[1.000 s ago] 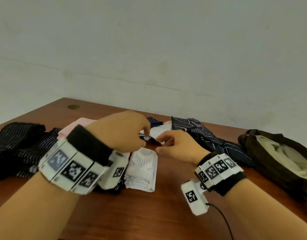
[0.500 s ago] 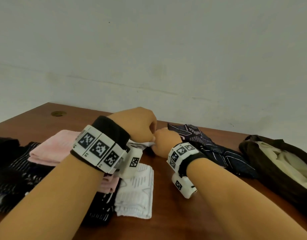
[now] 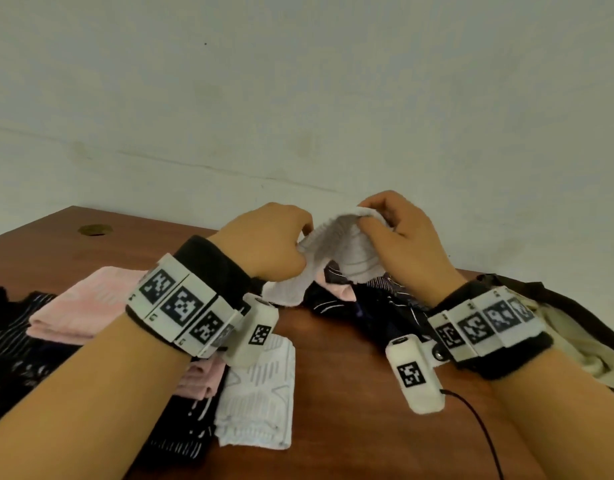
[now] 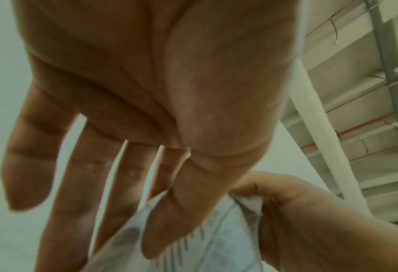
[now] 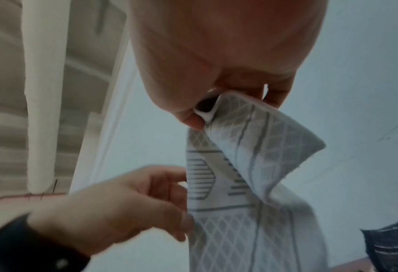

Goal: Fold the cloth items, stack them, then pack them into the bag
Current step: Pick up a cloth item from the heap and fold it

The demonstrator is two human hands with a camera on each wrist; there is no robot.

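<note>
Raised off the table since a second ago: white patterned cloth, pinched by curled fingers of left hand and right hand, above dark striped cloths; bag right.

White cloth: soft knit, ribbed at the edge, matt; a grey woven diamond-and-bar pattern is seen on it. Table: reddish-brown wood, smooth, faint sheen. On the table, left of the white cloth, pink cloth: fuzzy, matt. Right of it, bag: dark matt fabric, cream lining.
</note>
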